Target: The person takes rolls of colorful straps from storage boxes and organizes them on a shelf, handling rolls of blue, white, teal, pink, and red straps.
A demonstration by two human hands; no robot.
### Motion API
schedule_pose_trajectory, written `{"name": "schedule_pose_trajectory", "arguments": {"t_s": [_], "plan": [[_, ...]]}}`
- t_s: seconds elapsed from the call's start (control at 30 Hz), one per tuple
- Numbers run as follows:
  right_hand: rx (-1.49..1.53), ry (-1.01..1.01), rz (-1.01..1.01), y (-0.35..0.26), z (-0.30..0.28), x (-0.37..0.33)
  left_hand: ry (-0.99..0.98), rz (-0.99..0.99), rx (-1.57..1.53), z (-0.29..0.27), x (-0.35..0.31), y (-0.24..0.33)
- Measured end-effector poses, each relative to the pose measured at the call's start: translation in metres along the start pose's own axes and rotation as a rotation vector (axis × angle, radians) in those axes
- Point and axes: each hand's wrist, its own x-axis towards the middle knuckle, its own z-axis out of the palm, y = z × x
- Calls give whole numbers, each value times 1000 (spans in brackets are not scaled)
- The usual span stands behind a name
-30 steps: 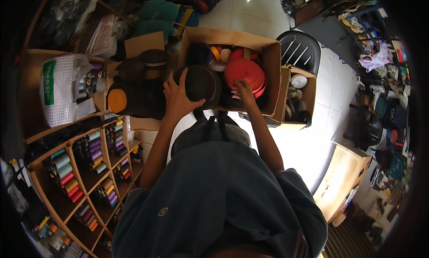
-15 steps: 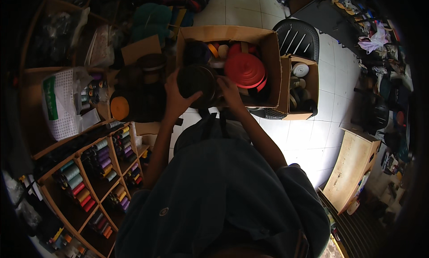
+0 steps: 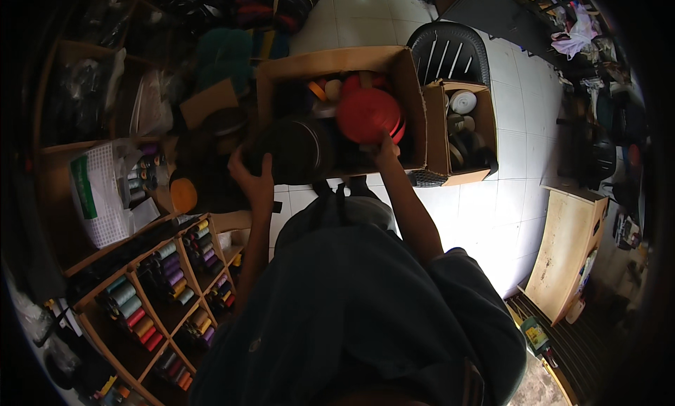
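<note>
We look steeply down from one head-worn fisheye camera, close over our own torso, facing the cardboard box (image 3: 337,110) and tiled floor (image 3: 492,209) ahead

Person fills the lower centre of the frame. Wearing a dark teal-blue short-sleeved shirt (image 3: 351,314), plain fabric, with a small pale emblem on the left chest side. Sleeves end above the elbows; both forearms bare. No watch, rings or gloves visible on the left hand (image 3: 254,181) or right hand (image 3: 385,149). Grey trousers (image 3: 337,212) show as a rounded patch just above the shirt, with a dark strap-like line down the middle. Lower frame edge too dark to tell more.
</note>
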Motion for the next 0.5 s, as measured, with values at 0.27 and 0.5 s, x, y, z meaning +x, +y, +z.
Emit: {"name": "schedule_pose_trajectory", "arguments": {"t_s": [0.27,0.5], "plan": [[-618,200,-803,-35,-23,-59,-256,360,-227,33,-32,82],[-1184,-42,-890,-95,1,-12,-620,-929,-361,221,-47,22]]}}
